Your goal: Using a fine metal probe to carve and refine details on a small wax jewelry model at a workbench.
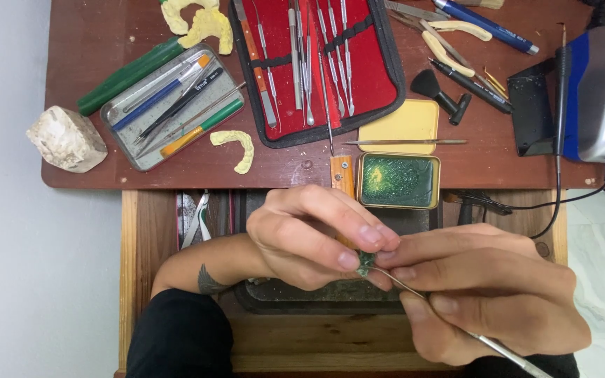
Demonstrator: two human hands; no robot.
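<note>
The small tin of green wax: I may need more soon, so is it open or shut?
Open. The tin shows its green wax, and its yellow lid lies apart, just behind it.

Tin (398,180) right of knife handle (342,173); behind hands.

left hand (309,238) pinches green wax piece (365,264) | right hand (484,294) holds metal tool (456,327)

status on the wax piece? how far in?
Done: tool roll laid open, green wax tin open with its lid beside it. In hand: left hand pinches a small green piece; right hand works a thin metal tool against it. Left: can't tell; the piece is mostly hidden by fingers.
</note>
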